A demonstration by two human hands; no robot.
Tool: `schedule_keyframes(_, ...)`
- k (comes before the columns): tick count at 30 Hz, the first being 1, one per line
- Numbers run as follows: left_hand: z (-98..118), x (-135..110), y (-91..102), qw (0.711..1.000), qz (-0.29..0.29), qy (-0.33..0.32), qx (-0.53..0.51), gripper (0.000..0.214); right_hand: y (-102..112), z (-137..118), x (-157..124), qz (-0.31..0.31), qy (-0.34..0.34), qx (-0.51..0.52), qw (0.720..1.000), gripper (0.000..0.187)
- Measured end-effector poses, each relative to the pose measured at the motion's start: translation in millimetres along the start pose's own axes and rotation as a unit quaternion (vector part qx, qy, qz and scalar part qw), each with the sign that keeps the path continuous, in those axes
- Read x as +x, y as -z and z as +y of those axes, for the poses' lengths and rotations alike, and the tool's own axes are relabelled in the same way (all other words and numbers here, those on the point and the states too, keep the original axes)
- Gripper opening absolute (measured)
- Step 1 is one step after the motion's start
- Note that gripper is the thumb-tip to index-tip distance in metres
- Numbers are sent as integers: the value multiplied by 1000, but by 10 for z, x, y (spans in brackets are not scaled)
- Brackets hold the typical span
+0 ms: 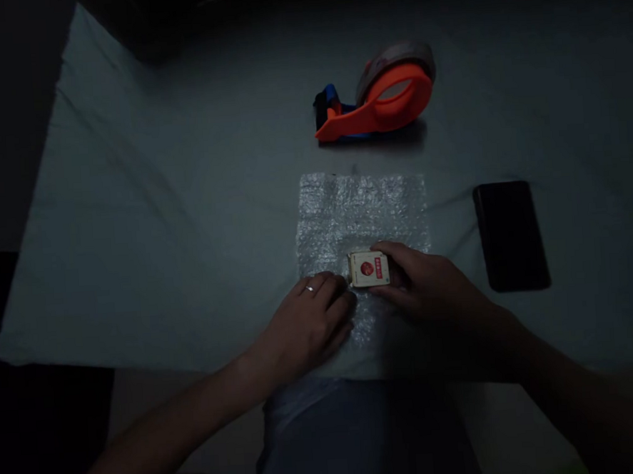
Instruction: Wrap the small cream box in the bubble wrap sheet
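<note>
A small cream box with a red round mark [368,269] rests on a sheet of bubble wrap [362,209] near the table's front edge. My right hand [427,282] grips the box from the right side, fingers curled round it. My left hand [311,317], with a ring on one finger, lies on the near left part of the bubble wrap, fingers bent and pressing down, just left of the box.
An orange and blue tape dispenser [380,102] with a roll of tape lies beyond the bubble wrap. A black phone [510,236] lies to the right. A pale cloth [149,226] covers the table; the surroundings are dark.
</note>
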State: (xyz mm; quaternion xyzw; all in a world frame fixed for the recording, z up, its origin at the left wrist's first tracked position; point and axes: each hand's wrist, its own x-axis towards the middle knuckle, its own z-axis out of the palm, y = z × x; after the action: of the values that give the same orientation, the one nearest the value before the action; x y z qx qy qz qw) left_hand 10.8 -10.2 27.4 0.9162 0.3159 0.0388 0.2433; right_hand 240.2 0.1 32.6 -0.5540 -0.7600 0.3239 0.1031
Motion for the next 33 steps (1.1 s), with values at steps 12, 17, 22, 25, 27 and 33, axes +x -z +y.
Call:
schedule_keyframes(12, 31, -96, 43, 998, -56, -17, 16, 66, -53, -38, -14, 10, -39, 18, 999, 52)
schedule_keyframes(17, 88, -155, 58, 997, -80, -4, 7, 66, 142, -9, -175, -26, -97, 95, 990, 44)
schedule_keyframes(22, 85, -218, 81, 999, -19, -21, -24, 44, 285, 37, -351, -125, 29, 120, 984, 24)
schedule_keyframes(25, 66, -177, 147, 992, 97, -3, -78, 26, 304, 70, -363, -132, 51, 143, 980, 8)
schedule_keyframes(27, 41, -97, 191, 977, 178, 19, -116, 14, 306, 110, -348, -89, 33, 171, 981, 11)
schedule_keyframes(33, -96, 249, 180, 927, 284, 90, -228, 11, 219, 219, -289, 70, -9, 164, 984, 19)
